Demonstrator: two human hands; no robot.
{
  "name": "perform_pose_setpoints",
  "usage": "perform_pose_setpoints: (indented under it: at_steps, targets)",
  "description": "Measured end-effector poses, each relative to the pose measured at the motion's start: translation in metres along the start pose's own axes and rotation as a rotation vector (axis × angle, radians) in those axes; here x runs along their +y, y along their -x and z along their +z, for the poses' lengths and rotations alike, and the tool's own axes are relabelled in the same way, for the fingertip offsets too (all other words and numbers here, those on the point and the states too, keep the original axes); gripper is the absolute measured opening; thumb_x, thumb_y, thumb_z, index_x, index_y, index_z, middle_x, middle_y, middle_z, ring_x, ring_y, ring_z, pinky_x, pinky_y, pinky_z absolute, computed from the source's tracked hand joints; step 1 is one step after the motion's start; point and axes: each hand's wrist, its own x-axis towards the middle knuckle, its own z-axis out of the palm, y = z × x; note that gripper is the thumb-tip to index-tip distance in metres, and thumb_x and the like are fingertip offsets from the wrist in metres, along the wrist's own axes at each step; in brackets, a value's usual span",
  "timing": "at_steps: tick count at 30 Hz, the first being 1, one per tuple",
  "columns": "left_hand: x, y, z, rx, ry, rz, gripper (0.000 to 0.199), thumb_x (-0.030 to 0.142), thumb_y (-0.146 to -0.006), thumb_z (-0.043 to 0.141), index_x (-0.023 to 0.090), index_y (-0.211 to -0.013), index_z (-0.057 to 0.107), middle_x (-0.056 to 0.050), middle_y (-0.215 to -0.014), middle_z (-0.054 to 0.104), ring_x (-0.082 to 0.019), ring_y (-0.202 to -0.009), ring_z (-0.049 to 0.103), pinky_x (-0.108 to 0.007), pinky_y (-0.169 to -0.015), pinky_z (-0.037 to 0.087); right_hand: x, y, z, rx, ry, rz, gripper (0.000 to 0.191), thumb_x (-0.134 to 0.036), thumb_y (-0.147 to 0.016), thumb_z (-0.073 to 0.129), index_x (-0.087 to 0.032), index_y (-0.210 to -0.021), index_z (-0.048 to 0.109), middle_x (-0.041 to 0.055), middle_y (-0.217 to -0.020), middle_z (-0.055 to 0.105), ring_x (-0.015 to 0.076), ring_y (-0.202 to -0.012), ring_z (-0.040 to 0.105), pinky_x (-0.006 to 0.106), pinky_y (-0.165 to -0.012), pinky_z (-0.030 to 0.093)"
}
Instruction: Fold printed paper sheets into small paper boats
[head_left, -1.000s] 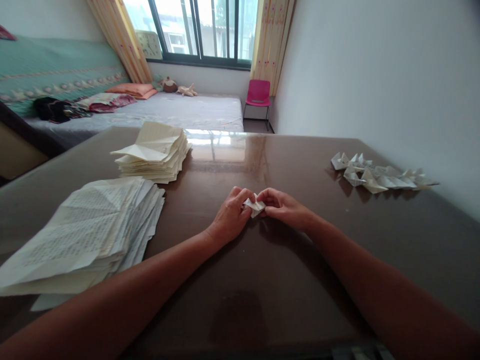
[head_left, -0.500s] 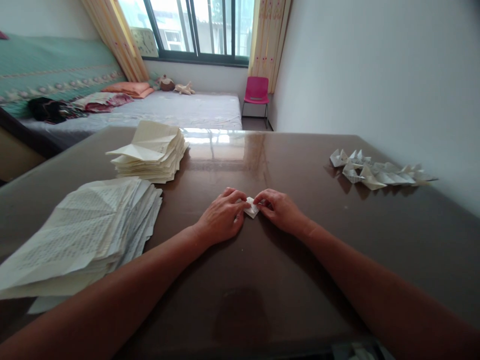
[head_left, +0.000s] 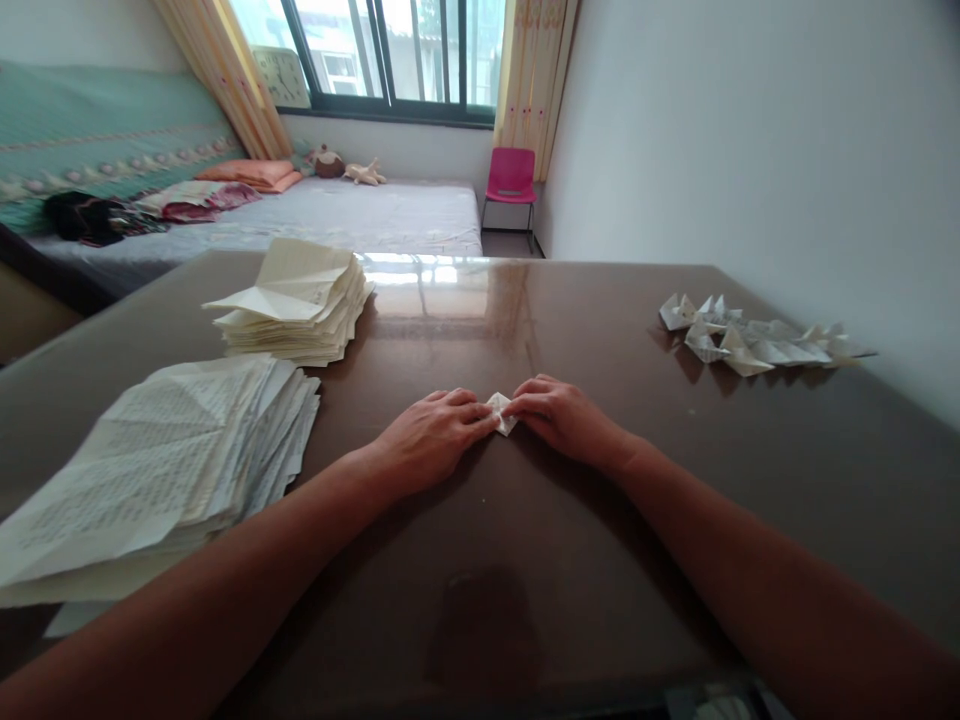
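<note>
A small folded paper (head_left: 502, 424), white and roughly diamond-shaped, lies flat on the brown glossy table (head_left: 480, 560). My left hand (head_left: 431, 438) grips its left side, fingers pressed together with the tips on the paper. From the right, my right hand (head_left: 564, 418) has its fingertips closed on the other side of the same piece. Part of the paper is hidden under the fingers. To the left of my left arm rests a stack of printed sheets (head_left: 150, 460), creased on top.
Behind the printed sheets stands a stack of cream-coloured paper (head_left: 300, 300). Several folded paper boats (head_left: 750, 340) sit at the right, near the wall. Past the table are a bed (head_left: 405, 215) and a pink chair (head_left: 511, 178).
My left hand has flattened, its fingers reaching straighter toward the paper. My right fingertips have moved slightly inward over it. The view has shifted a little.
</note>
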Motion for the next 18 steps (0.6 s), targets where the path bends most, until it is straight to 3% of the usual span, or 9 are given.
perform_pose_setpoints:
  at_steps: [10,18]
  targets:
    - [0.003,0.001,-0.012,-0.102,-0.053,0.035,0.043,0.024,-0.089,0.053,0.031,-0.130,0.050,-0.001,-0.130,0.057,-0.020,-0.113,0.052,-0.034,-0.098,0.036,0.004,0.002,-0.003,-0.023,0.016,-0.047,0.030,-0.013,-0.091,0.046,-0.022,-0.106,0.071,0.0064,-0.099,0.066,0.0152,-0.090,0.058,0.028,-0.084,0.046]
    - [0.005,0.002,-0.006,-0.051,-0.099,0.025,0.038,0.023,-0.088,0.052,0.029,-0.126,0.054,-0.005,-0.125,0.060,-0.021,-0.112,0.053,-0.036,-0.097,0.037,0.000,0.000,-0.006,-0.134,0.236,-0.067,0.034,-0.016,-0.092,0.047,-0.031,-0.116,0.067,0.0056,-0.102,0.066,0.0177,-0.095,0.054,0.032,-0.086,0.044]
